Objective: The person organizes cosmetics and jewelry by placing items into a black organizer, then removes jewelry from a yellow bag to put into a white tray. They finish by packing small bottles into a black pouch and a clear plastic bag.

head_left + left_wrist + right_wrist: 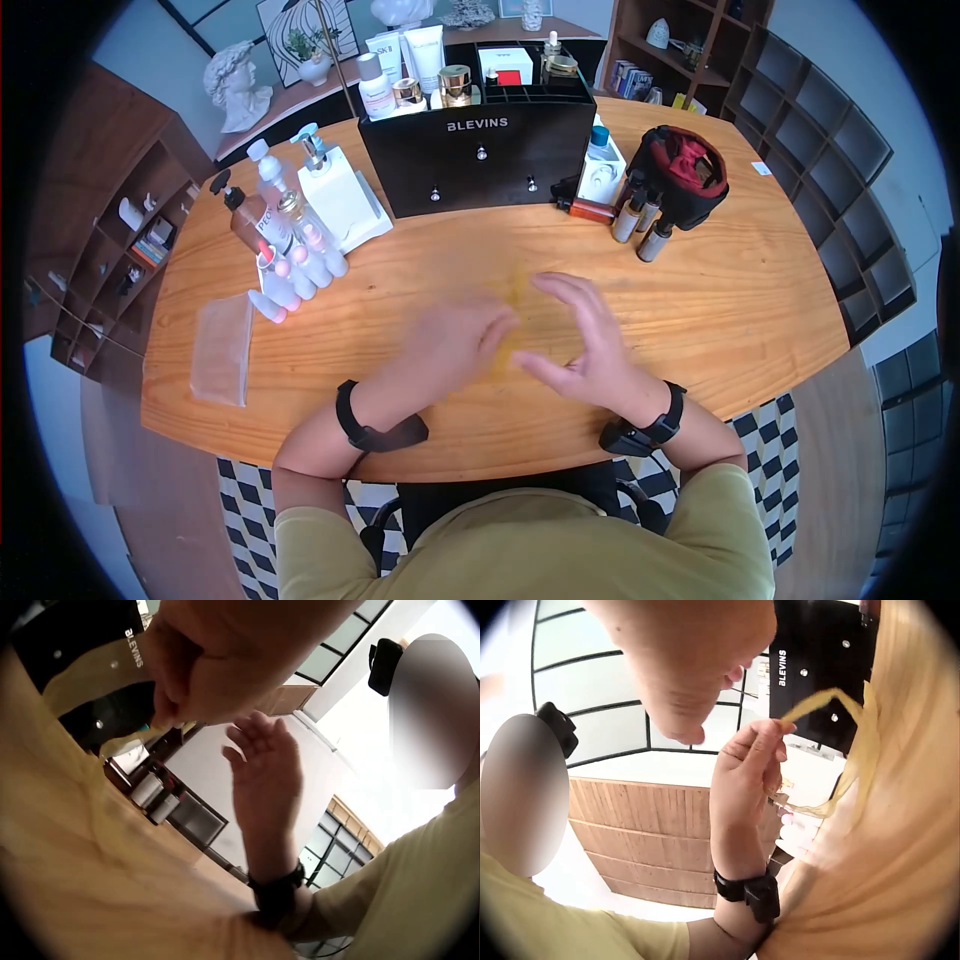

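A sheer yellow ribbon (868, 731) hangs in a loop from my left hand (452, 340), which pinches one part of it between thumb and fingertips. In the head view that hand and the ribbon are blurred. The right wrist view shows the left hand (742, 772) more sharply, with the ribbon trailing down to the wooden table (915, 825). My right hand (592, 345) is raised to the right of the ribbon, fingers spread and gently bent, holding nothing. From the left wrist view, the right hand (266, 772) shows its palm, separate from the ribbon.
At the back stands a black drawer box (480, 160) topped with cosmetics. Bottles and a white pump dispenser (335, 195) crowd the left. A clear pouch (220, 348) lies at the left edge. Right of the box are small bottles (628, 215) and a black container (690, 200) with red fabric.
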The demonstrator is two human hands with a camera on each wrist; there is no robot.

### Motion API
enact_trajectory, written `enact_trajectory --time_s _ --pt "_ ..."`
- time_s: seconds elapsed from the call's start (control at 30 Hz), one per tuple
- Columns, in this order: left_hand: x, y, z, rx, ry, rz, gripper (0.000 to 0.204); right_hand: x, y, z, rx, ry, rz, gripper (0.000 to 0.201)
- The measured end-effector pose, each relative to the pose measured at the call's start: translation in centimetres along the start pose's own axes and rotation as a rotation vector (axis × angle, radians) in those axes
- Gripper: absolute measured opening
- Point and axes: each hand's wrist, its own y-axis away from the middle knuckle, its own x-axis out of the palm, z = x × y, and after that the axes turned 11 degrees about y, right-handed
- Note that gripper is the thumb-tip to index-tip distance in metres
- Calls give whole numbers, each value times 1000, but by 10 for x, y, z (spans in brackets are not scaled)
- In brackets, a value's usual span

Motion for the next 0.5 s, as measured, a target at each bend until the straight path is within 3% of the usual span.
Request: enact_trajectory --time_s 0.2,0.27,0.3,0.37,0.5 --pt "-10 -3 -18 -291 497 154 14 13 21 -15 508 -628 582 34" --pt "-17 -5 -7 -413 649 181 18 7 18 -26 567 -590 590 37" --pt "-28 -7 -4 -400 566 226 20 3 15 -32 596 -570 592 41" --pt "-60 -13 1 -368 397 319 24 -4 5 -40 690 -624 421 42" --pt "-99 -10 30 -372 280 220 28 -26 -14 -67 890 -737 107 43"
